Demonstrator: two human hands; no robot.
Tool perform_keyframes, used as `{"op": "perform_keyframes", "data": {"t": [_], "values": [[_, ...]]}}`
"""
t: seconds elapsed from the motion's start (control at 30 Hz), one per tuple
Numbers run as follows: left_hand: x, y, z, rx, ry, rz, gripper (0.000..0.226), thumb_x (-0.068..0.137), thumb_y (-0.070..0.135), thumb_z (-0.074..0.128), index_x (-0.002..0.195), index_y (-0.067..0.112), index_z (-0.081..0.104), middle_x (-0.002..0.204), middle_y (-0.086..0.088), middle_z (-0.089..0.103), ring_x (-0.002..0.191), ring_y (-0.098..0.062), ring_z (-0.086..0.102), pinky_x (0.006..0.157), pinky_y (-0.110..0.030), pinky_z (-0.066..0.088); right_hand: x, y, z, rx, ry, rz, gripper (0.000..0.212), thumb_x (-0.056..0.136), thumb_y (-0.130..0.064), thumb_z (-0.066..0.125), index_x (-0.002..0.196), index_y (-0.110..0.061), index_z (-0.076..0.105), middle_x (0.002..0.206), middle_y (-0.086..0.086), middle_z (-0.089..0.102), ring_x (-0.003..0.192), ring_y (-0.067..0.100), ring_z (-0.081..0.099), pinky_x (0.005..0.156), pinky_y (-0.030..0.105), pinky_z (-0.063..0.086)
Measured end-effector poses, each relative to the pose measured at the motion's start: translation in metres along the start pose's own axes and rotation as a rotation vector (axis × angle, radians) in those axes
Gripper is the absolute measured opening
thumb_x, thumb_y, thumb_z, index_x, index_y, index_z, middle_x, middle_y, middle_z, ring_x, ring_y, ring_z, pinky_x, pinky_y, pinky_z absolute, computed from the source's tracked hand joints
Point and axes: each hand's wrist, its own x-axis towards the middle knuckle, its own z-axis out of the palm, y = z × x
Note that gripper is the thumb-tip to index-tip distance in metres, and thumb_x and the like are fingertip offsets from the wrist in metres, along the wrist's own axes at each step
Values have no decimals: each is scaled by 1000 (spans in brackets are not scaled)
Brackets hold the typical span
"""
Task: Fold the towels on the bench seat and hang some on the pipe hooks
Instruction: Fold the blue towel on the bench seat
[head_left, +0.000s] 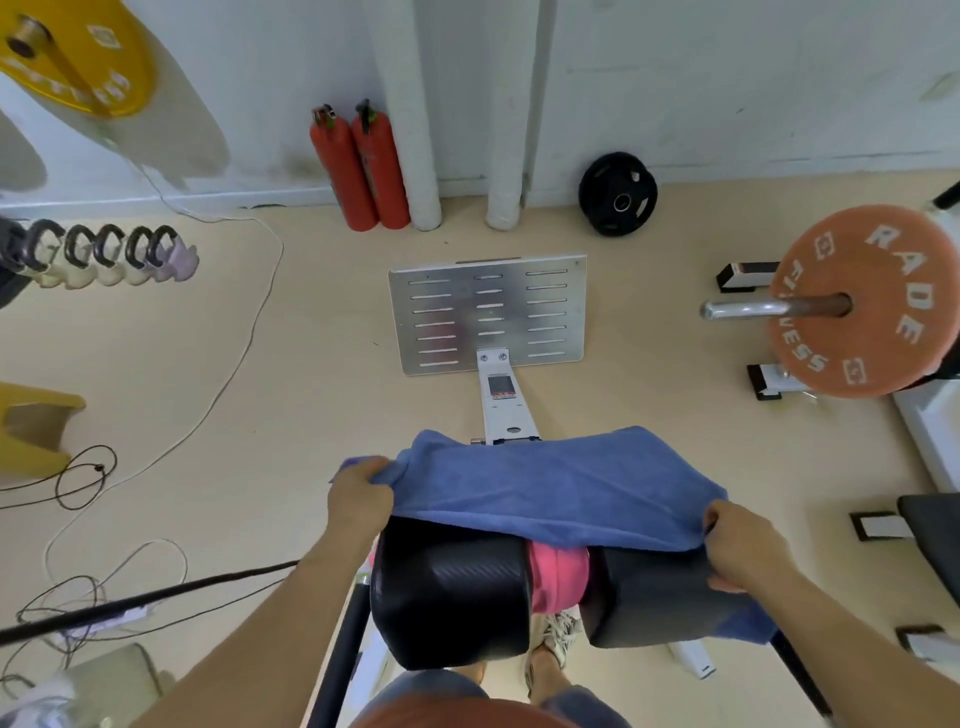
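Observation:
A blue towel (550, 483) lies spread across the far end of the black padded bench seat (452, 587). My left hand (358, 499) grips the towel's left edge. Gripping its right near corner is my right hand (737, 545). A pink towel (558, 574) is bunched in the gap between the two black pads, partly under the blue one. A bit of purple cloth (353, 463) peeks out behind my left hand. A row of black hooks (98, 247) on a pipe stands at the far left.
A metal footplate (488, 312) lies on the floor ahead of the bench. Two red fire extinguishers (358, 166) and a black weight plate (618, 193) lean at the wall. An orange plate on a barbell (857, 301) sticks out at right. Cables (83, 478) trail on the left floor.

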Motion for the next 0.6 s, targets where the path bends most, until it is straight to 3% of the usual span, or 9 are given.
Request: {"op": "perform_keyframes", "data": {"t": [0.03,0.1,0.17,0.27,0.33,0.4,0.5,0.6], "values": [[-2,13,-5,-97,31,-5,7,72,9,54,68,12,59,68,-5,50,73,-26,50,68,-33,38,3,-5,-7,30,7,-1,23,69,-4,63,81,-18,50,79,1,61,70,23,58,58,28,44],[-5,40,-13,-184,56,101,40,65,3,46,95,17,70,89,-17,62,86,-39,60,77,-39,48,5,-21,-24,227,149,-18,15,75,4,56,80,-10,61,79,8,66,74,29,60,68,34,49],[-15,66,-15,-140,47,279,58,73,-11,41,111,23,69,104,-16,65,91,-38,62,83,-42,52,1,-50,-45,412,338,-128,23,81,5,46,84,0,68,90,17,68,86,34,62,77,34,46],[-41,107,-9,-266,-11,409,48,82,-11,45,102,24,72,90,1,68,80,-15,59,75,-25,51,-30,-110,-81,646,490,-442,28,75,3,41,80,2,69,82,4,59,81,23,57,72,6,36],[-64,126,-3,-281,-83,515,37,85,-4,51,96,21,75,85,13,69,80,-2,61,75,-17,50,-60,-150,-100,772,469,-537,27,77,11,46,81,-1,70,83,0,59,77,13,54,72,2,36],[-84,136,2,-298,-143,626,35,85,-3,55,99,22,74,89,10,72,78,2,64,71,-15,50,-83,-181,-109,1020,358,-569,23,77,6,51,84,-5,71,91,5,65,84,14,60,79,15,45],[-100,140,1,-338,-153,708,49,82,-7,58,119,24,64,103,9,69,86,2,65,69,-8,47,-105,-199,-119,1383,93,-507,25,75,-28,61,94,-15,72,103,10,68,100,20,66,90,35,52],[-107,140,-6,-302,-226,695,69,82,-5,62,138,31,41,102,6,68,82,2,66,64,-8,48,-113,-202,-122,1370,128,-474,15,82,-26,70,95,-19,70,97,3,70,91,14,68,82,31,56]]}}
